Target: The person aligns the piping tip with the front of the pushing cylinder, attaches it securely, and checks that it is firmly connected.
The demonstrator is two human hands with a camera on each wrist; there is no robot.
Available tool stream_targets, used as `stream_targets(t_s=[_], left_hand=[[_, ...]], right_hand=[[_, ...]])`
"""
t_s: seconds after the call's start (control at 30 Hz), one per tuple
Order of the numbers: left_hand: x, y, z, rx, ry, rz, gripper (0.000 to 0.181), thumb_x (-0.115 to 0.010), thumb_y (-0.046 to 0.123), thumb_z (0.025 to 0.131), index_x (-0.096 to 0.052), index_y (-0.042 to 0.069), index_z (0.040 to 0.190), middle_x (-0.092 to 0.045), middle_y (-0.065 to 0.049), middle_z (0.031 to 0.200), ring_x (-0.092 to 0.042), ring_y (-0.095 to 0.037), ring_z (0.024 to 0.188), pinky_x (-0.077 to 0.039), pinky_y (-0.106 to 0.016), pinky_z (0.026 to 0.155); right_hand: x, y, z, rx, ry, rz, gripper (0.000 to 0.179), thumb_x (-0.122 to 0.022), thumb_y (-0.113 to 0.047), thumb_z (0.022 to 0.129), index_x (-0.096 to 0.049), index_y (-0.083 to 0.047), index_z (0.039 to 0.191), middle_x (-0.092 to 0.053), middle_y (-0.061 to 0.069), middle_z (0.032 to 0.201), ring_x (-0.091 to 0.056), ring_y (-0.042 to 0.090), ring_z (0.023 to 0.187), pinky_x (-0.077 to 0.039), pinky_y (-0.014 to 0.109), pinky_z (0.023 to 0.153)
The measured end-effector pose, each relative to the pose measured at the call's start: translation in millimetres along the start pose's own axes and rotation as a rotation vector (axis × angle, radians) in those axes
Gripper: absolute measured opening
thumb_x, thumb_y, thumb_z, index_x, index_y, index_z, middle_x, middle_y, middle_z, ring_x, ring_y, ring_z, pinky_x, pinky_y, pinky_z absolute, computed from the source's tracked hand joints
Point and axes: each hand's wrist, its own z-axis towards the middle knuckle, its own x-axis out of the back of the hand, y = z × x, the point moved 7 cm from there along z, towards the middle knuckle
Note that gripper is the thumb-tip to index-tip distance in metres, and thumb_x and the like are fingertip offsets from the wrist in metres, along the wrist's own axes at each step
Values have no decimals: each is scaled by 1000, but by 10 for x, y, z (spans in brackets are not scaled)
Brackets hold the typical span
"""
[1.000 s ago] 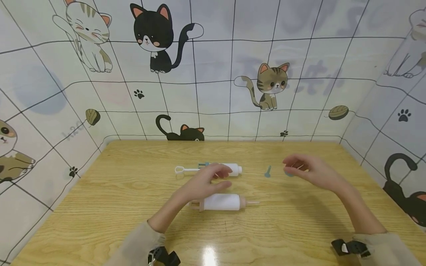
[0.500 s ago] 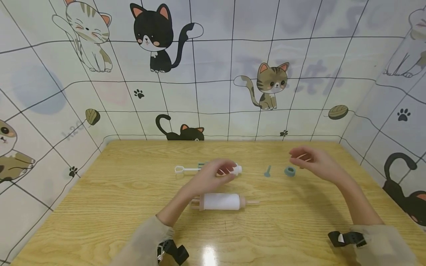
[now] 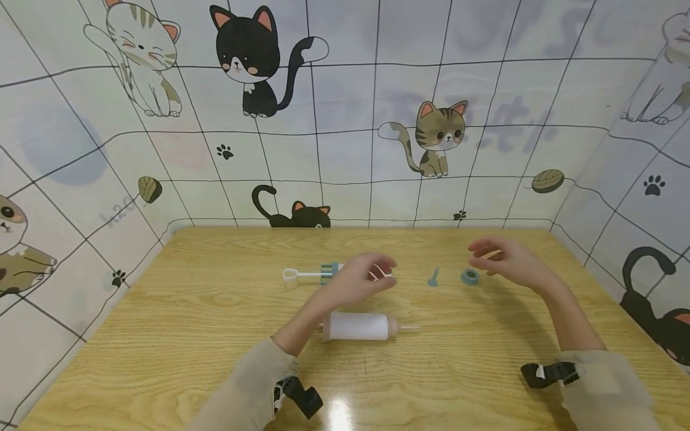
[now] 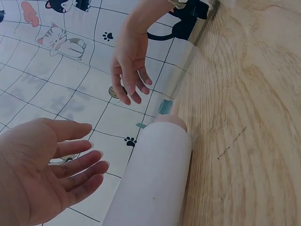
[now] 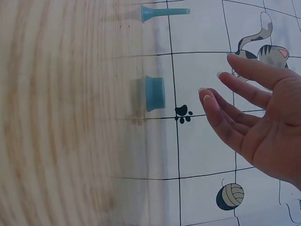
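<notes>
My left hand (image 3: 360, 280) is held above a white-barrelled syringe-like tube with a teal flange (image 3: 326, 273) and a white plunger rod (image 3: 308, 275), hiding most of its barrel. Its fingers are loosely bent and grip nothing. Nearer to me lies a second, larger white tube (image 3: 358, 327) with beige ends and a thin tip, big in the left wrist view. To the right, my right hand (image 3: 509, 261) hovers with relaxed fingers, holding nothing. Below and left of it are a teal ring-shaped cap (image 3: 470, 277) and a slim teal nozzle (image 3: 433, 278), both also in the right wrist view.
The parts lie on a wooden table (image 3: 215, 335). A white cloth wall (image 3: 345, 155) with grid lines and cartoon cats rises behind the table and along both sides.
My left hand has moved to the right over the teal-flanged tube, uncovering its flange. My right hand has drawn up and right, away from the ring-shaped cap, which now shows fully.
</notes>
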Motion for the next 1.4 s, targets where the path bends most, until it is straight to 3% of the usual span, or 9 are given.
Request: stream_targets(t_s=[0.2, 0.5, 0.73, 1.0, 1.4], left_hand=[[-49, 4, 111, 25, -17, -5, 33, -65, 18, 100, -63, 3, 129, -66, -6, 112, -63, -16, 99, -51, -24, 85], [-163, 26, 294, 61, -39, 3, 30, -67, 17, 98, -64, 4, 125, -66, -4, 107, -64, -14, 96, -52, -22, 77], [-290, 33, 416, 86, -76, -7, 32, -67, 16, 98, -63, 3, 127, -65, -5, 107, -64, -13, 94, -51, -22, 76], [-415, -36, 539, 158, -116, 70, 42, -69, 23, 97, -60, 2, 132, -68, -5, 110, -65, -14, 94, -51, -24, 80], [-627, -121, 686, 217, -130, -16, 51, -70, 18, 96, -52, -1, 139, -70, -12, 112, -67, -18, 94, -53, -25, 75]], right_hand=[[-57, 81, 17, -2, -65, 36, 45, -65, -20, 100, -52, 6, 135, -56, 31, 129, -65, 37, 106, -57, 40, 79], [-141, 109, 43, 2, -172, -5, 49, -65, -15, 100, -48, 9, 138, -51, 33, 132, -66, 33, 102, -56, 40, 79], [-173, 165, 5, -18, -234, -14, 55, -67, -18, 98, -46, 8, 141, -48, 32, 134, -60, 43, 112, -54, 41, 83], [-236, 291, 5, -49, -278, 25, 58, -68, -11, 96, -42, 12, 142, -45, 39, 129, -65, 29, 93, -56, 38, 68], [-335, 266, 82, -90, -309, -16, 44, -69, -10, 94, -54, 7, 131, -58, 15, 99, -62, 23, 82, -54, 36, 69]])
